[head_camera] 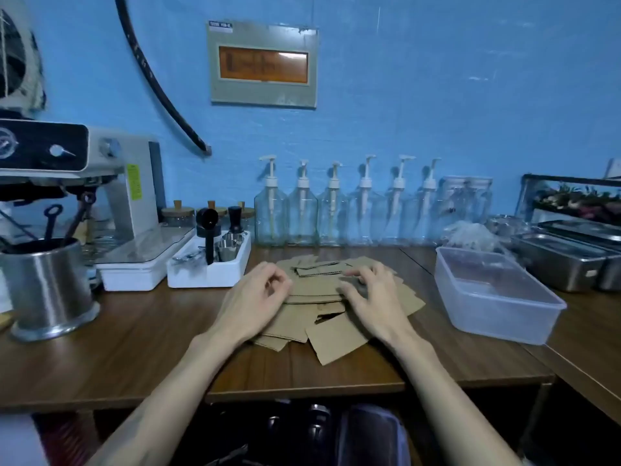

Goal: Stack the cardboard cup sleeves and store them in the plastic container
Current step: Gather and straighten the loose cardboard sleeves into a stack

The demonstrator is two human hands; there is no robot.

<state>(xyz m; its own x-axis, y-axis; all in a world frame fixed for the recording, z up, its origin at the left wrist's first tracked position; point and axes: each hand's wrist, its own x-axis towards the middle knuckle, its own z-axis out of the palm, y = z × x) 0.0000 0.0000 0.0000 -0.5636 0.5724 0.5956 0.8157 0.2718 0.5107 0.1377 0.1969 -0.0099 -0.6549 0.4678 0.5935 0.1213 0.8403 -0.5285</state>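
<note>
At frame centre, the sleeves (pixel 322 307) lie loosely heaped on the table (pixel 134 358). The left hand (pixel 255 297) and right hand (pixel 373 297) rest on them, fingers loosely curled (gripping nothing). The container (pixel 497 294) sits right.

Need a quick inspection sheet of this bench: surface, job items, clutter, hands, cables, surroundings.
Surface: brown wooden table, with a second tabletop butted at the right.
Job's things: cardboard cup sleeves lie in a loose, unaligned pile at centre; clear plastic container sits right of the pile, lidless, no sleeves inside.
Clutter: steel canister with utensils at left; white organiser tray holding small steel cups; steel pans at far right.
Hands: left hand and right hand rest on the pile, fingers curled; grip on a sleeve cannot be confirmed.
Cables: black hose running down the wall.
Surroundings: blue wall, row of empty pump bottles, coffee machine, wall panel.
</note>
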